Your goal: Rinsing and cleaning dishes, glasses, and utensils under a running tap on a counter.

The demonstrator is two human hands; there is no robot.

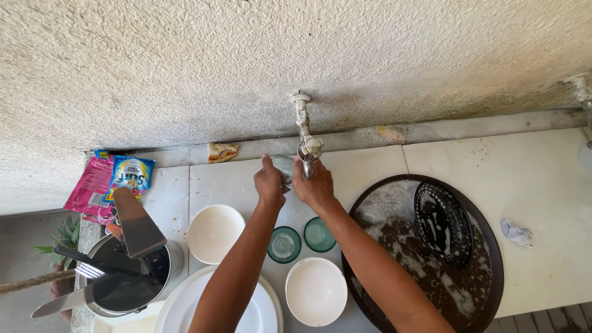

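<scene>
**Glass under the tap, rinse in hand**

Clear glass tumbler point(283, 166) up at the wall tap point(306, 145), held between both hands. Left hand point(269, 184) clenched around the tumbler's side, right hand point(316, 185) wrapped close beside it just below the spout, touching the glass or the tap body — cannot tell which from this angle. No stream of water clearly visible.

Already looking clean, by the lie of things: two green-tinted glasses point(284, 244) standing upright side by side on the white tabletop point(542, 185), two white bowls point(215, 233) near them, a white plate point(185, 311) at the near edge. Probably rinsed and set down, judging from their bare, foam-free surfaces.

Still to do, by the look of it: big dark round tray point(481, 290) on the right covered in suds, a black basket point(444, 222) sitting in it, also foamy. Steel pot point(132, 290) on the left stuffed with a spatula, fork and knife, state unclear. Crumpled scrap lying well apart on the far right. Detergent sachets point(114, 182) against the wall.

Roughly midway, glassware nearly through.
</scene>
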